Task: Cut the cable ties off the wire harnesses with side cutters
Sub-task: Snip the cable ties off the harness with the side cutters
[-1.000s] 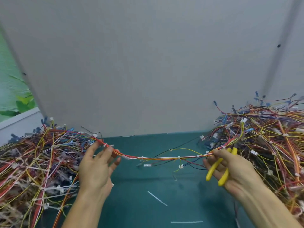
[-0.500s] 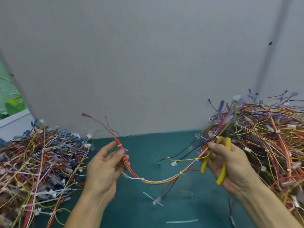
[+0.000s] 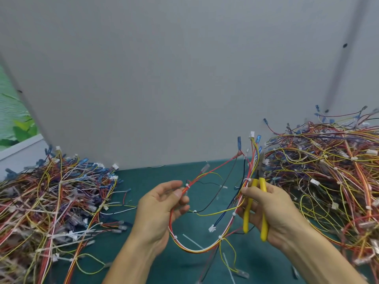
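Pinching the wire harness point(image 3: 196, 250) between thumb and fingertips point(image 3: 178, 194) just below a white cable tie point(image 3: 187, 185), the left hand point(image 3: 158, 212) holds one end up, while the right hand point(image 3: 272, 210) curls its fingers round the yellow handles of the side cutters point(image 3: 264, 226), its thumb lying over the harness's other end. The harness sags in a loop between both hands, above the green mat point(image 3: 155, 177). Left of the harness lies one heap of tangled harnesses point(image 3: 51, 201), right of it a second heap point(image 3: 328, 171), and behind it a grey panel point(image 3: 184, 78).
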